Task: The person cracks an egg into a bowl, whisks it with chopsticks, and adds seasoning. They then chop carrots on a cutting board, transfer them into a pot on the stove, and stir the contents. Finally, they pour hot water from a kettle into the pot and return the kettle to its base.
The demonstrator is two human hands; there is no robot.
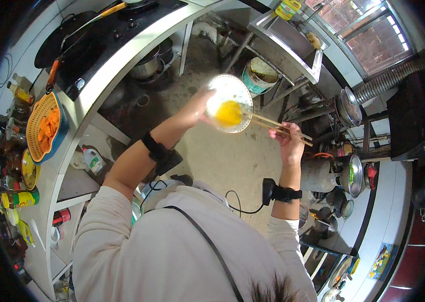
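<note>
My left hand grips the near-left rim of a white bowl with a patterned edge, held over the floor. Yellow beaten egg lies in the lower part of the bowl, which looks tilted. In my right hand is a pair of wooden chopsticks. Their tips reach over the bowl's right rim to the egg and are blurred there. Both forearms wear black straps with a device.
At left, a counter carries a yellow basket of orange pieces, a wok and several jars. Ahead stand a metal sink and a bucket. A gas cylinder and a metal basin are at right.
</note>
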